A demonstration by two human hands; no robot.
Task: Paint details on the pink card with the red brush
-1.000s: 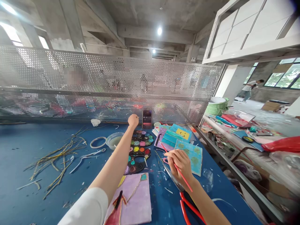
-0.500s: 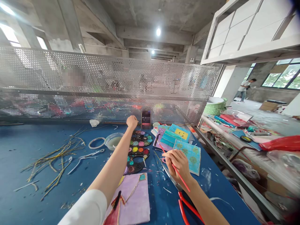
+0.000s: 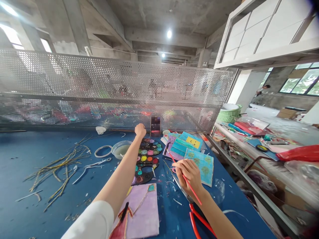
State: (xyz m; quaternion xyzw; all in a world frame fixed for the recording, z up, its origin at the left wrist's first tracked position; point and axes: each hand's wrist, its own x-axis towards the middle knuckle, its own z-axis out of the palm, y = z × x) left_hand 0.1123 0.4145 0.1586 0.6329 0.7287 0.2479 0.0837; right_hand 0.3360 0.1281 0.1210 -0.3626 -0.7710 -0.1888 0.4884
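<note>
Stretched far forward, my left hand (image 3: 140, 130) is closed beyond the paint palettes, beside a phone (image 3: 156, 126) propped upright; whatever its fingers hold is hidden. My right hand (image 3: 188, 174) grips a red paintbrush (image 3: 191, 188), its tip slanting up and left over the painted cards. Black palettes (image 3: 150, 161) with several colours of paint lie partly under my left forearm. A lilac painted panel (image 3: 146, 212) with a red figure lies in front of me. Beneath my right hand and wrist are red-handled pliers (image 3: 193, 220). A blue card with green flowers (image 3: 203, 167) sits beyond that hand.
A bowl of cloudy water (image 3: 119, 149) stands left of the palettes, beside a tape ring (image 3: 103, 151). Thin dry stems (image 3: 59, 167) and white scissors (image 3: 91, 168) lie further left. A perforated metal screen (image 3: 112, 89) closes the table's back. A cluttered shelf (image 3: 267, 149) flanks the right.
Both hands keep nearly the same place and hold. The view has shifted very slightly. In the far right background, a person is now more hidden by the column.
</note>
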